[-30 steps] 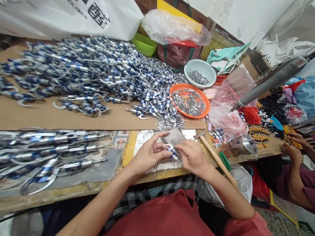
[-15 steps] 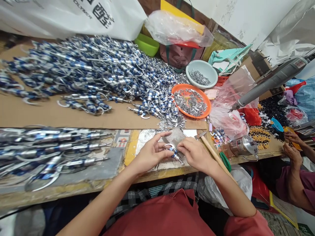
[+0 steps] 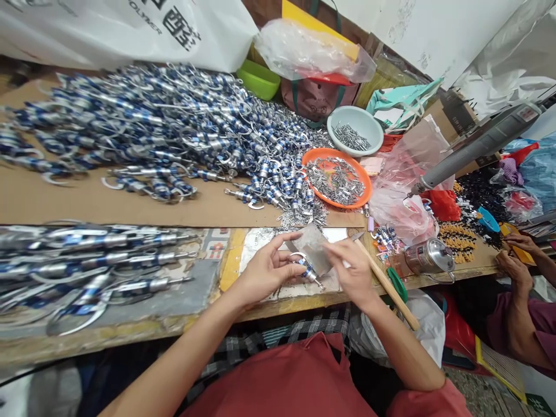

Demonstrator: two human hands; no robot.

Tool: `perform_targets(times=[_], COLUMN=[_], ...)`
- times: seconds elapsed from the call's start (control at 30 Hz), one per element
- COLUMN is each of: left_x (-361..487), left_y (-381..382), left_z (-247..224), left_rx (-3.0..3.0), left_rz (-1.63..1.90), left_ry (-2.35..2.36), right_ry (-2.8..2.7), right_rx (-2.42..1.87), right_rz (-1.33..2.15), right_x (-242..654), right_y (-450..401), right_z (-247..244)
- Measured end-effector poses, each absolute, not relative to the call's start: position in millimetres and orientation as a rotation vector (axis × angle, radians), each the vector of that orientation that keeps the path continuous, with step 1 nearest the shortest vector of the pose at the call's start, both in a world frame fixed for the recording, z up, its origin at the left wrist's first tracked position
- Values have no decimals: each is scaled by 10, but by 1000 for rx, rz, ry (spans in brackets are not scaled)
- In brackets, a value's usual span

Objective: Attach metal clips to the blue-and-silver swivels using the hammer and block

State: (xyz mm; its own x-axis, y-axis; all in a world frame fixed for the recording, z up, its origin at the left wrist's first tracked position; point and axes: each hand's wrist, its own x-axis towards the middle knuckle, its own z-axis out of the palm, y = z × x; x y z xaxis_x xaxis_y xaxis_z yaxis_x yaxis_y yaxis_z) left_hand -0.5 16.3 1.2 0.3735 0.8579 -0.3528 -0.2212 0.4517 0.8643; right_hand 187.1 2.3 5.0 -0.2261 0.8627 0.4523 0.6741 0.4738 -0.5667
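Note:
Near the front edge of the bench, my left hand [image 3: 271,267] pinches a small blue and silver metal piece [image 3: 309,271] with a curved silver arm. A flat grey metal block [image 3: 316,246] stands just behind it. To the right of the piece, my right hand [image 3: 353,267] is curled beside the block, apart from the piece. Its fingertips are close together, and whatever they may hold is too small to make out. A hammer with a wooden handle [image 3: 388,286] lies right of my right hand.
A big pile of blue and silver pieces [image 3: 174,121] covers the back left. An orange plate [image 3: 368,194] and a pale blue bowl [image 3: 377,130] hold metal parts. A power screwdriver [image 3: 478,142] hangs at right, above a lidded metal cup [image 3: 428,258]. Another person's hands [image 3: 516,260] work at far right.
My right hand has moved right, away from the blue and silver piece, uncovering more of the grey block. My left hand has stayed in place with the piece.

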Motion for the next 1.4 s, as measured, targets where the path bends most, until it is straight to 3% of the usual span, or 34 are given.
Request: perform_targets(times=[0.17,0.27,0.63,0.9,1.13,1.3,1.4], left_x=[-10,-10,8,21,4,-14,-6], left_y=[172,171,152,165,160,120,111], left_z=[-7,-23,-13,-92,-53,-92,-154], left_rx=[833,841,786,783,839,1089,1267], left_rz=[803,807,841,876,851,880,1036], left_ry=[927,937,942,913,920,1070,1107], right_ry=[-1986,-2124,-2256,-2388,-2087,-1995,-2023], right_rx=[-1908,-2153,-1327,-1428,-1607,-1963,-1869], right_rz=[30,43,141,68,291,174,24], right_x=[2594,2802,2164,2064,2392,2842,2730], right_y=[-76,-107,-395,-435,-268,-100,94], right_z=[-31,-163,347,269,36,-217,-249])
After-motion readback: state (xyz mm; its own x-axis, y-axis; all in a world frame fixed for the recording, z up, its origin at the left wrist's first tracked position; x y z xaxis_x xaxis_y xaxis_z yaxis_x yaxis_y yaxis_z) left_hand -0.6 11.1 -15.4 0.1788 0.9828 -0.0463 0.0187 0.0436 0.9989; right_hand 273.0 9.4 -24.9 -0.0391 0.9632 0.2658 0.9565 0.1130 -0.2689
